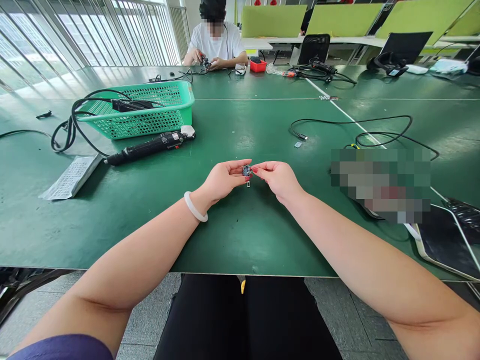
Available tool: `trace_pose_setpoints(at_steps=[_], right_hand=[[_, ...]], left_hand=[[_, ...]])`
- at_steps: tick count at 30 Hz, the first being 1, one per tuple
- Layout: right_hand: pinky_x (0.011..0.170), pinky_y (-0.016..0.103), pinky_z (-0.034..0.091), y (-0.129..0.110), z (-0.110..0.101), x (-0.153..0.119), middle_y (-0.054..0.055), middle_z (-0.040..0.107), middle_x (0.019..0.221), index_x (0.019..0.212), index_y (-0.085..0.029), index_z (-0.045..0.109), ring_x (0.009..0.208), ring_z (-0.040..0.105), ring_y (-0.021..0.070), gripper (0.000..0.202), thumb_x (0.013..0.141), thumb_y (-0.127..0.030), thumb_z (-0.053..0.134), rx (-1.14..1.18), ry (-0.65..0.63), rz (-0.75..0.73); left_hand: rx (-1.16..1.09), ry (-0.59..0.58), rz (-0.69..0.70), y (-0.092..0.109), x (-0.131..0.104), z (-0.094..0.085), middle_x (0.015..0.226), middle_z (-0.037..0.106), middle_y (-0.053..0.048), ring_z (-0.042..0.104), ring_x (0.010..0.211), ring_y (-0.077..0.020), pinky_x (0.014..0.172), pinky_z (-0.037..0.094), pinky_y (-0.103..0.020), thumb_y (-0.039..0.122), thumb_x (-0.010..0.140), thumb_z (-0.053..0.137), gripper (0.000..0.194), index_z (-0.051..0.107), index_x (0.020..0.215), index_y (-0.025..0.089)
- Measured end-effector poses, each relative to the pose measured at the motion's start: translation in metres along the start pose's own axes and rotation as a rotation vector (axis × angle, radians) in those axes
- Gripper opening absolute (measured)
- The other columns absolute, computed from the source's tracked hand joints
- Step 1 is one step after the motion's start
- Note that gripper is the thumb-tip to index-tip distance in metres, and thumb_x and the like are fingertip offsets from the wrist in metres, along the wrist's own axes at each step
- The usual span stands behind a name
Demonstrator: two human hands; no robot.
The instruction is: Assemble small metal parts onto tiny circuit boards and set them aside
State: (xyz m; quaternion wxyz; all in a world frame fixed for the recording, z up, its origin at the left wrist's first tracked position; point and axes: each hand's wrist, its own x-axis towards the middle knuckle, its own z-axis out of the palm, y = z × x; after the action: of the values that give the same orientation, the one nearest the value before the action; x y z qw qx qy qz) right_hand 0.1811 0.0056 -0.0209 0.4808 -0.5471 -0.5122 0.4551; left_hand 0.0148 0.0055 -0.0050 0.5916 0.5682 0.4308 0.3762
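Both hands were pinched in on the same tiny thing: the left hand [223, 179] and the right hand [276, 179] met fingertip to fingertip around a small dark electronic part [246, 171], held just above the green table [240, 235] near its front edge, pretty much dead centre in front of the person. A little metal bit [248, 184] sat right under the part, too small to tell whether it hung from it or lay on the tabletop. The left wrist had a white bangle [195, 207] on it. Off to the left, well apart from the hands, lay a black electric screwdriver [146, 148] with its cable [71, 127] looping up into a green plastic basket [150, 120] just behind it. Further left was a flat grey perforated sheet [71, 176]. To the right, another black cable [352, 121] curled across the table, with a small chip-like piece [298, 144] near its plug end, and a white-edged tablet [448, 240] sat at the far right corner. Way at the back, a person in a white shirt [215, 42] sat at the far side of the table, hands busy with something small, with a little red box [258, 65] close by.
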Motion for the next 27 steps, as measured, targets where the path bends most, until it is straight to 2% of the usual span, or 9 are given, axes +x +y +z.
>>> trace_pose_setpoints(at_steps=[7,14,18,23,27], right_hand=[[0.084,0.036,0.049,0.0011,0.0016,-0.0005,0.005,0.076,0.081,0.074,-0.018,0.075,0.081,0.067,0.0180,0.007,0.073,-0.024,0.071,-0.075,0.053,-0.087],[0.072,0.034,0.047,0.0036,0.0026,-0.0004,0.004,0.074,0.075,0.071,-0.019,0.074,0.069,0.062,0.0170,0.014,0.077,-0.031,0.068,-0.224,0.072,-0.143],[0.064,0.032,0.042,0.0039,0.0021,-0.0024,0.003,0.069,0.071,0.069,-0.020,0.072,0.064,0.055,0.0159,0.020,0.080,-0.036,0.064,-0.400,0.080,-0.269],[0.063,0.031,0.040,0.0019,0.0014,-0.0046,0.003,0.066,0.072,0.068,-0.021,0.070,0.064,0.052,0.0157,0.020,0.082,-0.034,0.063,-0.530,0.101,-0.407],[0.064,0.032,0.042,0.0012,0.0011,-0.0058,0.002,0.070,0.076,0.077,-0.022,0.074,0.063,0.052,0.0152,0.015,0.082,-0.032,0.063,-0.516,0.076,-0.430]], left_hand=[[0.098,0.018,0.014,0.0003,-0.0012,0.0009,0.115,0.073,-0.012,0.068,0.107,-0.0219,0.105,0.049,-0.043,0.007,0.073,0.068,0.057,0.062,0.129,0.011],[0.101,0.022,0.035,-0.0026,0.0000,0.0011,0.114,0.073,-0.011,0.069,0.103,-0.0196,0.104,0.049,-0.040,0.013,0.075,0.070,0.056,0.061,0.131,0.011],[0.146,0.055,0.047,-0.0022,0.0000,-0.0002,0.109,0.075,-0.008,0.069,0.100,-0.0193,0.100,0.050,-0.038,0.018,0.077,0.071,0.054,0.062,0.130,0.013],[0.239,0.090,0.060,-0.0020,-0.0006,-0.0015,0.104,0.076,-0.007,0.069,0.097,-0.0200,0.098,0.051,-0.039,0.024,0.080,0.070,0.046,0.066,0.126,0.016],[0.162,0.084,0.032,-0.0022,-0.0003,-0.0020,0.103,0.076,-0.008,0.069,0.095,-0.0187,0.098,0.051,-0.040,0.023,0.082,0.068,0.045,0.065,0.126,0.015]])
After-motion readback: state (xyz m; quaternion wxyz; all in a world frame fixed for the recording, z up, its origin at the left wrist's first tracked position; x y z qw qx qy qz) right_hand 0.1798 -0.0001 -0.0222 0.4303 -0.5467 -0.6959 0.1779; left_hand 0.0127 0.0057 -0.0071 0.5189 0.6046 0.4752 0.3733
